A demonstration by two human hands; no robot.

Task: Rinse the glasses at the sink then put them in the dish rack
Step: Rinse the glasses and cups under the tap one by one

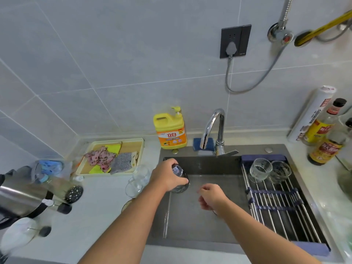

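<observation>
My left hand [167, 177] grips a clear glass [180, 181] with a small label, tilted over the left side of the dark sink [200, 221]. My right hand [210, 196] hovers over the sink's middle, fingers loosely curled, holding nothing. The chrome tap [213, 128] stands at the sink's back; no water stream is visible. A roll-up dish rack [276, 206] of steel rods spans the sink's right side, with two glasses at its far end: a ribbed one [260, 169] and a second one [280, 171] beside it. Two more clear glasses [138, 180] sit on the counter left of the sink.
A yellow dish soap bottle [170, 130] and blue sponge [198, 143] stand behind the sink. A tray of cloths [112, 157] lies at the back left. A steel kettle [21, 195] is at far left. Sauce bottles [323, 141] crowd the right counter.
</observation>
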